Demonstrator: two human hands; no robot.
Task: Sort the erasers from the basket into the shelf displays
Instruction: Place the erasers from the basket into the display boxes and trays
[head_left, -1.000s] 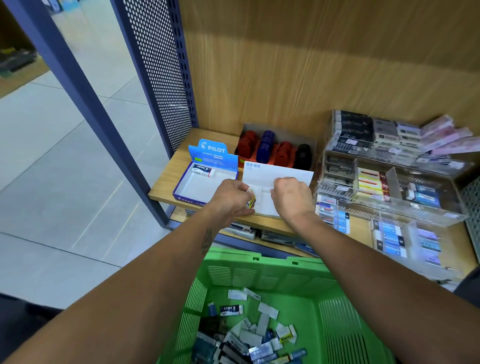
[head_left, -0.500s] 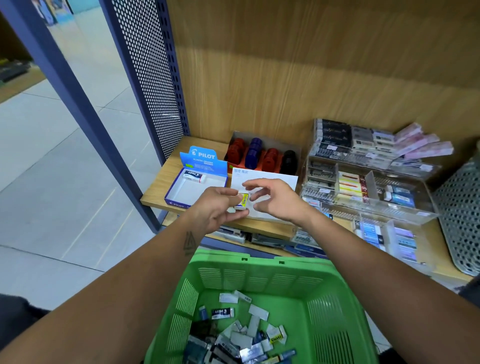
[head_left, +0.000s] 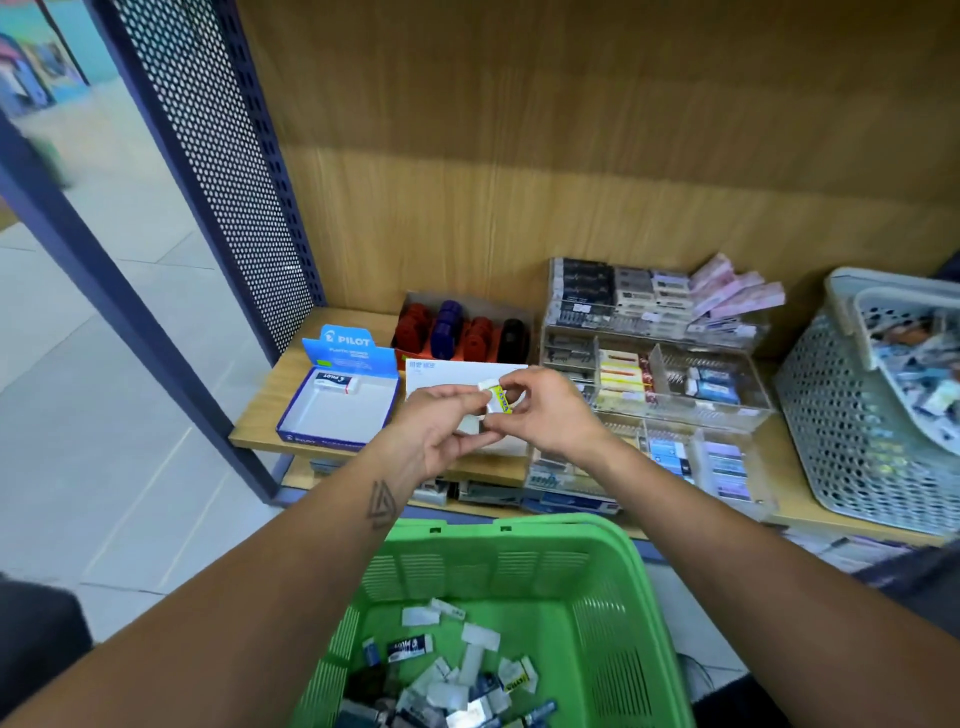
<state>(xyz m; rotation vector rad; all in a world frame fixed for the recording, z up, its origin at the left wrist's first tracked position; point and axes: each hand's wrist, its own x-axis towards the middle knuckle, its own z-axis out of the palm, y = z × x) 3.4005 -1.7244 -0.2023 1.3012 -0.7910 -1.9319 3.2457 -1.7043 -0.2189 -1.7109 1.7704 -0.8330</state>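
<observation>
Two hands meet over the wooden shelf (head_left: 270, 415), and I see both pinching one small eraser (head_left: 496, 399) between them. My left hand (head_left: 436, 436) holds it from below with its thumb and fingertips, fingers curled in close. My right hand (head_left: 545, 415) nips its other side with thumb and first finger, and the rest of that hand's fingers are bent. Both grips are tight and narrow, with only the eraser in the gap.

The eraser is white with a yellow paper sleeve that has dark letters on it. One white end pokes out of the sleeve, up and to the left.

Just behind the hands lies a white box (head_left: 441, 374). To the left of my left hand sits a blue Pilot box (head_left: 332, 415), open, with one white eraser in its back corner. To the right of my right hand stand clear displays (head_left: 675, 395) full of small packs. Below my arms is the green basket (head_left: 519, 540), with many loose erasers lying in its bottom. Far to the right is a grey basket (head_left: 831, 415).
</observation>
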